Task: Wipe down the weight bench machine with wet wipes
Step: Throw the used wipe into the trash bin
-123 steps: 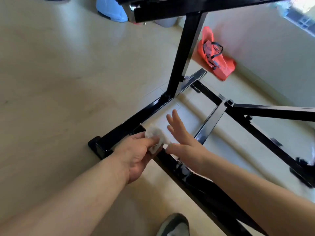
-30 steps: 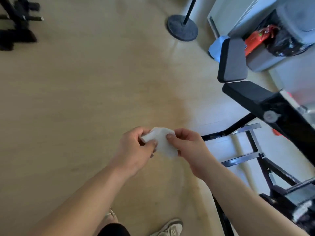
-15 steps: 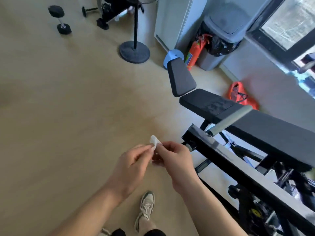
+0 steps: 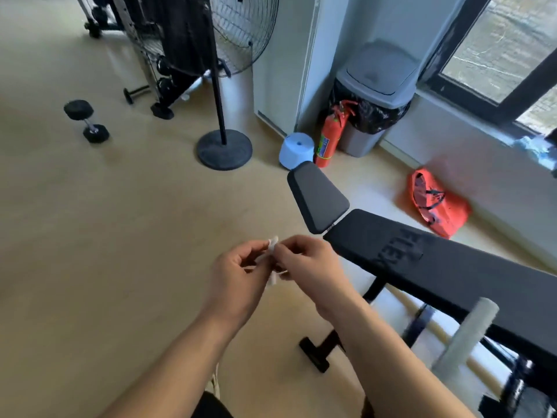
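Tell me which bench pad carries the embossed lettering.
The long pad running off to the right edge: raised letters show on its top. The short tapered pad at its end is plain.

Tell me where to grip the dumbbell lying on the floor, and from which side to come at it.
Take the dumbbell by its thin metal handle, midway between the two black heads. It lies flat with bare floor around it, so come from above, fingers wrapping across the bar. The left hand and right hand both pinch the wipe; free one first.
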A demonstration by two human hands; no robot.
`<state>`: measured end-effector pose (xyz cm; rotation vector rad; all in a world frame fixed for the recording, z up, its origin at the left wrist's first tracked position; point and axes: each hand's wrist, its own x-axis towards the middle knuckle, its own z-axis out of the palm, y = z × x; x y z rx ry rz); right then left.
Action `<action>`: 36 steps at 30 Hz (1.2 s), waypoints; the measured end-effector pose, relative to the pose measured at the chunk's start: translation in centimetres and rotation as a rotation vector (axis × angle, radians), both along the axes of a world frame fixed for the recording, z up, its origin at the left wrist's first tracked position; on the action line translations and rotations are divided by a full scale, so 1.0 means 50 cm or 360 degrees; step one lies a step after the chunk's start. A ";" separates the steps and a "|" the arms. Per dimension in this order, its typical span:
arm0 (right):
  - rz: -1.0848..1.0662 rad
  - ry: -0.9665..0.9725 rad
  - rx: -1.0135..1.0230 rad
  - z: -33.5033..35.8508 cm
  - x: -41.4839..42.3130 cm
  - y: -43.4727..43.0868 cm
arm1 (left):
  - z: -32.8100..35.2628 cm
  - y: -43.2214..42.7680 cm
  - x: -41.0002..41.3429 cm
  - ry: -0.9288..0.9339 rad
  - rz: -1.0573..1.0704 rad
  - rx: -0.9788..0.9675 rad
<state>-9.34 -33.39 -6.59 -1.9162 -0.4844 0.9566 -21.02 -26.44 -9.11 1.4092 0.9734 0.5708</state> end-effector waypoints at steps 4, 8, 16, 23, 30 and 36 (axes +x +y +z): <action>-0.0418 -0.0074 0.0124 0.006 0.104 0.096 | -0.005 0.164 0.114 0.0140 -0.0262 0.0193; -0.0551 -0.0008 0.0186 0.017 0.204 0.140 | 0.025 0.246 0.271 0.0285 -0.0633 0.0257; -0.1201 0.0127 0.0161 -0.056 0.524 0.209 | 0.009 0.357 0.632 0.0134 -0.1303 -0.0211; -0.0974 0.0180 0.0120 -0.022 0.782 0.293 | 0.017 0.474 0.920 0.0216 -0.1232 0.0287; -0.1103 0.0226 0.0257 -0.027 0.975 0.323 | -0.007 0.514 1.192 0.0140 -0.1474 0.0327; -0.1626 0.0087 -0.0032 -0.080 1.133 0.427 | -0.070 0.606 1.437 0.0211 -0.1830 0.0352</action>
